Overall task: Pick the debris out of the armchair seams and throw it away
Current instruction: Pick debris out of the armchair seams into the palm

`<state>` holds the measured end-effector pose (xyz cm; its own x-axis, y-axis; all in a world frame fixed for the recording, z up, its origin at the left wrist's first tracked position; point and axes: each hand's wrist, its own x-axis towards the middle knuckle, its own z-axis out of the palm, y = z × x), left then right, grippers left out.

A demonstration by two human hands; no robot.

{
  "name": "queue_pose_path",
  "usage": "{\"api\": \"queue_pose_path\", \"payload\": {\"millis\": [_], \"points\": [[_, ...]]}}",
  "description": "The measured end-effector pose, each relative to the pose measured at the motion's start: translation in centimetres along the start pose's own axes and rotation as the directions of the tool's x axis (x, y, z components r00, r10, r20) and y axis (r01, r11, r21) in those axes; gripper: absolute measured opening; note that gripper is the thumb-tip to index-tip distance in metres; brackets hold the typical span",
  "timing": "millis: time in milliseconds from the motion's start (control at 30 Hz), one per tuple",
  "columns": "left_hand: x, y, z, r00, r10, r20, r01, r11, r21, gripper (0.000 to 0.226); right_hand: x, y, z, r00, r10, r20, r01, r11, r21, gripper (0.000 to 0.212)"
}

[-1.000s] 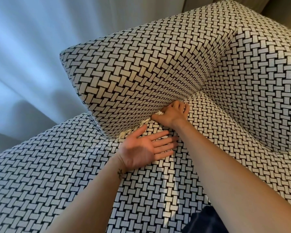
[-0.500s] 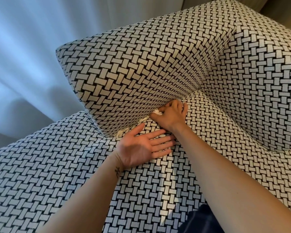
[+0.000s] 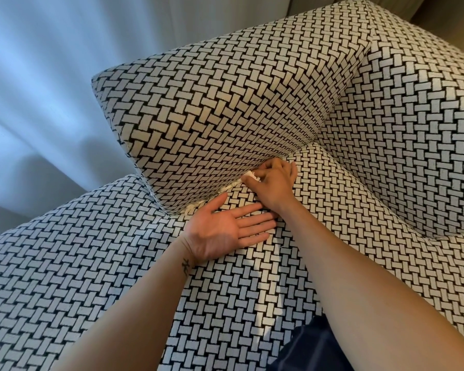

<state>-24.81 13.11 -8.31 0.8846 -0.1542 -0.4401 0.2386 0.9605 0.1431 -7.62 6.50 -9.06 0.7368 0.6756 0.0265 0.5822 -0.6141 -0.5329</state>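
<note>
Resting left hand [image 3: 223, 232]: palm up, fingers straight, empty, just below the grip.
Seam debris [image 3: 192, 208]: pale crumbs left of the grip, lodged along the armchair seam [image 3: 227, 189].
White wad [image 3: 252, 177]: inside the grip; likely light, soft, crumbly; best pinched gently by its bulk.
Right hand [image 3: 275, 183]: fingertips curled, clamped on it.

Looks like a home, prob. a living rm. Upholstered armchair [image 3: 386, 129] w/ black & white basket-weave fabric stands right by a pale curtain [image 3: 38, 89] hanging in soft folds, daylight coming thru.
</note>
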Motion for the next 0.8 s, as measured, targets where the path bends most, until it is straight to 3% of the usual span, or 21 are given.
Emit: {"api": "queue_pose_path", "payload": {"millis": [467, 800], "points": [[-0.2, 0.1, 0.1, 0.998, 0.005, -0.055, -0.003, 0.999, 0.040, 0.078, -0.9, 0.8, 0.2, 0.992, -0.076, -0.102, 0.093, 0.980, 0.176, 0.025], [-0.3, 0.1, 0.1, 0.998, -0.008, -0.055, 0.008, 1.000, -0.001, 0.079, -1.5, 0.7, -0.9, 0.992, -0.118, -0.048, 0.126, 0.970, 0.208, 0.020]]}}
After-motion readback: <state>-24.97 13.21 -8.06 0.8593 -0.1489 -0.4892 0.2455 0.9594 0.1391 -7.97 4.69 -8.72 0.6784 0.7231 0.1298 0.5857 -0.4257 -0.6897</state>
